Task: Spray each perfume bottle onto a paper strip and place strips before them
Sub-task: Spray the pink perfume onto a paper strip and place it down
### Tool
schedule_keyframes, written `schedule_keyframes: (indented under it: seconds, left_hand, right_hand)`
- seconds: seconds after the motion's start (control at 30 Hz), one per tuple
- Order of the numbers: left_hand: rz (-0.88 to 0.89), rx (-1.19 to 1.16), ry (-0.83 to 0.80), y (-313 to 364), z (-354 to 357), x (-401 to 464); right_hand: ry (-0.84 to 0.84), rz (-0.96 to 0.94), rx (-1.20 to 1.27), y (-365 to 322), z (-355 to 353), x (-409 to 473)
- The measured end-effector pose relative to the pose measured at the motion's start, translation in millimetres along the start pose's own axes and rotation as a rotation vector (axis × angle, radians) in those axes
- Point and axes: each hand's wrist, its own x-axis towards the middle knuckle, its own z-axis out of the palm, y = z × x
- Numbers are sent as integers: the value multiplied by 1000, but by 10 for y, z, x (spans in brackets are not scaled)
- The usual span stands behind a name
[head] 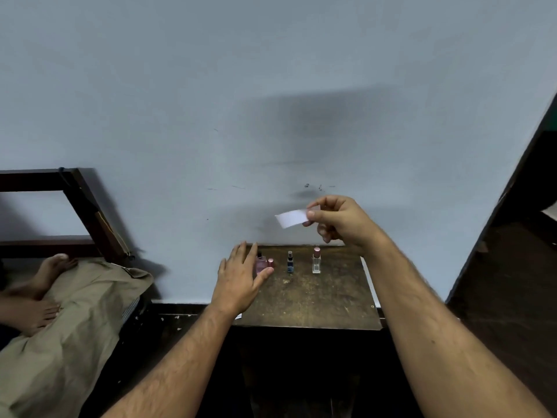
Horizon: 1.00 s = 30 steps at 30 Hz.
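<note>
Both forearms reach in from the near edge toward a small dark worktop (316,300) set against a pale wall (211,101). Right hand (337,220) is raised above the worktop's far edge, thumb and forefinger pinched on one end of a white paper strip (291,218); the strip sticks out to that hand's left, clear of everything below. Left hand (239,280) hovers low with fingers straight and spread, holding nothing — its fingertips just beside a pink bottle (261,263), contact not discernible. A loose pink cap (270,262) stands close against that bottle. Further right, below the strip, a blue bottle (290,262), then a clear bottle (316,261) with pink cap on — all upright in one row. Left of the left hand: a bed (69,312) with bare feet (36,297).
</note>
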Motion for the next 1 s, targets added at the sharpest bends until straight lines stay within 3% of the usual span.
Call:
schedule_keyframes:
  seconds: [0.07, 0.13, 0.17, 0.27, 0.3, 0.43, 0.53, 0.57, 0.6, 0.67, 0.7, 0.73, 1.0]
  left_hand:
    - [-11, 9, 19, -34, 86, 41]
    - [-13, 19, 8, -63, 193, 89]
    - [-9, 24, 3, -73, 249, 94]
    - [13, 14, 23, -116, 383, 91]
    - [17, 20, 24, -139, 427, 87]
    - [13, 3, 31, -205, 568, 76]
    - [-1, -6, 23, -255, 646, 40]
    - [-11, -12, 22, -277, 668, 37]
    - [-23, -20, 21, -295, 684, 39]
    - [-49, -38, 21, -327, 700, 33]
    - [-57, -47, 19, -341, 701, 34]
    - [-65, -56, 16, -359, 699, 36]
    - [-110, -45, 7, -608, 702, 51]
  right_hand:
    - [-90, -22, 226, -78, 19, 5]
    - [-58, 19, 341, -37, 23, 69]
    - [13, 37, 209, 43, 18, 111]
    - [184, 34, -880, 407, 41, 205]
    - [197, 22, -977, 491, 66, 217]
    - [66, -71, -175, 347, 114, 208]
    - [21, -60, 249, 200, 65, 264]
    - [36, -15, 263, 270, 44, 288]
    - [108, 55, 127, 377, 34, 319]
    - [239, 124, -610, 696, -18, 392]
    - [301, 146, -827, 807, -31, 402]
    - [327, 156, -826, 841, -18, 383]
    - [-7, 40, 299, 388, 33, 347]
